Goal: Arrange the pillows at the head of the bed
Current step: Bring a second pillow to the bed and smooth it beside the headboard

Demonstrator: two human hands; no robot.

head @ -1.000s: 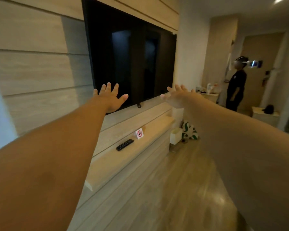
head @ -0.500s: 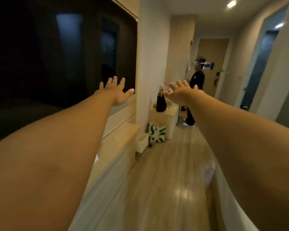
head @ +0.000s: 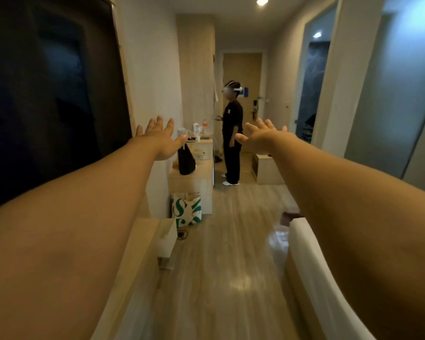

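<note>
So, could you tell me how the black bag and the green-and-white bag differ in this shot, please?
The black bag stands up on the wooden cabinet, while the green-and-white bag sits on the floor against that cabinet's front. The black bag is plain and dark; the green-and-white bag carries large green lettering on white. Both are upright on the left side of the walkway.

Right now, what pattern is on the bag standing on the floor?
Big green letters on white, on the bag; head view.

Glossy wood-look floor [head: 231,253] with glare patches; matt pale wood-grain counter [head: 194,175]; smooth, dark, glossy screen [head: 47,94]; white cloth on bed [head: 312,266]; printed paper-like bag [head: 187,209].
</note>
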